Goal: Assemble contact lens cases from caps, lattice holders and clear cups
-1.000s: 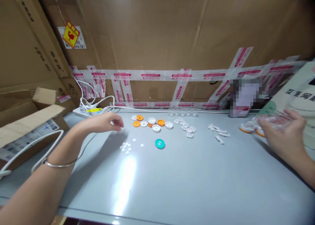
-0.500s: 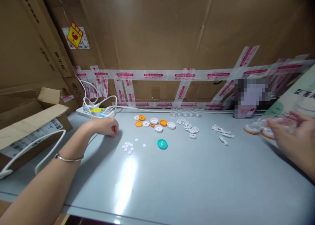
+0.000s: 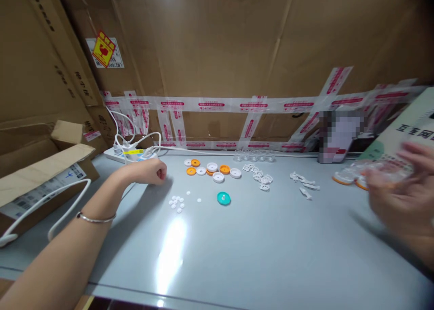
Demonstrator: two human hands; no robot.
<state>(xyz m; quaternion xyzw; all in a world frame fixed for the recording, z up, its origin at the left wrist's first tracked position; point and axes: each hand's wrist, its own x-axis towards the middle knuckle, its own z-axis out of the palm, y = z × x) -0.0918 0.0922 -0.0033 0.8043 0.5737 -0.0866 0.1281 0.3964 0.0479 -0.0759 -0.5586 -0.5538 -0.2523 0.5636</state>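
left hand: clenched, resting toward back-left corner of table | right hand: blurred, grip cannot be told, at clear plastic pieces by right edge | risk: a forearm sweep could scatter small white discs just beside the fist

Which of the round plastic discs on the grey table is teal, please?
The lone teal round plastic disc, lying in front of the clustered orange and white discs.

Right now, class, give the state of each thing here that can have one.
left hand: closed in a fist, resting on the table
right hand: blurred, grip unclear
cardboard box: flaps open
power strip: plugs inserted
teal disc: lying flat, peg up
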